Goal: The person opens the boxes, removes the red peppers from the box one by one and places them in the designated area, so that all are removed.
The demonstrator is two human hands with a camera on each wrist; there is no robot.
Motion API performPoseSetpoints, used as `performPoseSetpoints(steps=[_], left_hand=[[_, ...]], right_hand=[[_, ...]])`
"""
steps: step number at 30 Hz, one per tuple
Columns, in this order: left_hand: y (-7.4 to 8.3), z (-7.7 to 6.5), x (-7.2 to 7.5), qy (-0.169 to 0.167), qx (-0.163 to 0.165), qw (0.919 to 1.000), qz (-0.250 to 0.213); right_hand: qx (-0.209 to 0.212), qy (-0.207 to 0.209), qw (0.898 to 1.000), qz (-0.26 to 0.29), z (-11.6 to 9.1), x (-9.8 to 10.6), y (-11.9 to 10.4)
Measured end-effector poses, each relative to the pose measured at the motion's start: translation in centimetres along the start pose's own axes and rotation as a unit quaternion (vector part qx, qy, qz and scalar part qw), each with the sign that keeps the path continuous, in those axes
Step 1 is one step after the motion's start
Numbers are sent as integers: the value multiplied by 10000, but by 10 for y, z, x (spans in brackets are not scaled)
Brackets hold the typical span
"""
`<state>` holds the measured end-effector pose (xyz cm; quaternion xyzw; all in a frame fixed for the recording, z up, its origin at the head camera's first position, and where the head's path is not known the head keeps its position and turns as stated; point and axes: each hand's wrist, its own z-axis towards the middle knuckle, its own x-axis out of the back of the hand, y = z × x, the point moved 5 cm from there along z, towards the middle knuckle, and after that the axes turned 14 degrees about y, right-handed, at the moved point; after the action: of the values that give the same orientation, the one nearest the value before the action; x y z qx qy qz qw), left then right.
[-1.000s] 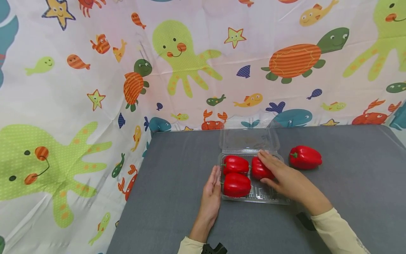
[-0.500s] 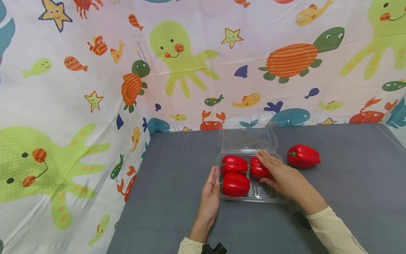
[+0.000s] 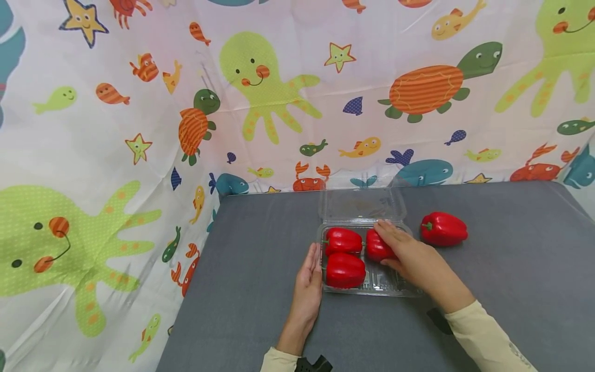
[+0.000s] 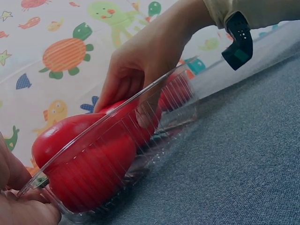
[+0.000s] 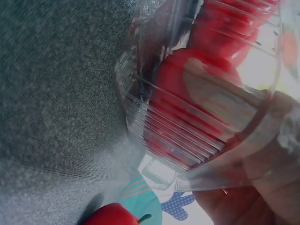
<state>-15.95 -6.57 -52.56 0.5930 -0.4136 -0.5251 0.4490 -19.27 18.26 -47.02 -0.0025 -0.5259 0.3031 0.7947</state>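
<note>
A clear plastic clamshell box (image 3: 377, 289) stands on the grey table with its lid (image 3: 362, 204) laid back. Two red bell peppers, a rear one (image 3: 343, 241) and a front one (image 3: 345, 270), fill its left side. My right hand (image 3: 416, 261) grips a third bell pepper (image 3: 378, 246) in the back right of the box, thumb on its near side; the right wrist view shows that pepper (image 5: 168, 93) through the clear wall. My left hand (image 3: 307, 289) rests along the box's left side with straight fingers, close to the rim (image 4: 35, 180) in the left wrist view.
Another red bell pepper (image 3: 443, 229) lies on the grey tabletop (image 3: 260, 268), right of the box. A curtain (image 3: 279, 103) printed with sea animals hangs behind the table and along its left side.
The view has shifted slightly. Both hands stay in place, the right on the bell pepper in the box and the left at the box's side.
</note>
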Motion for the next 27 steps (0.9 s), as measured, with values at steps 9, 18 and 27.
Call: performPoseSetpoints(steps=[9,18,27], left_hand=[[-1,0,1,28,77,9999,97],[1,1,0,27,47,9998,208],[-1,1,0,7,35,9999,95]], right_hand=[[64,10,9999,-149,1,0,-4],[308,-33,9977,-598,7,3,-13],[457,-99,9957,-797,11,2,-20]])
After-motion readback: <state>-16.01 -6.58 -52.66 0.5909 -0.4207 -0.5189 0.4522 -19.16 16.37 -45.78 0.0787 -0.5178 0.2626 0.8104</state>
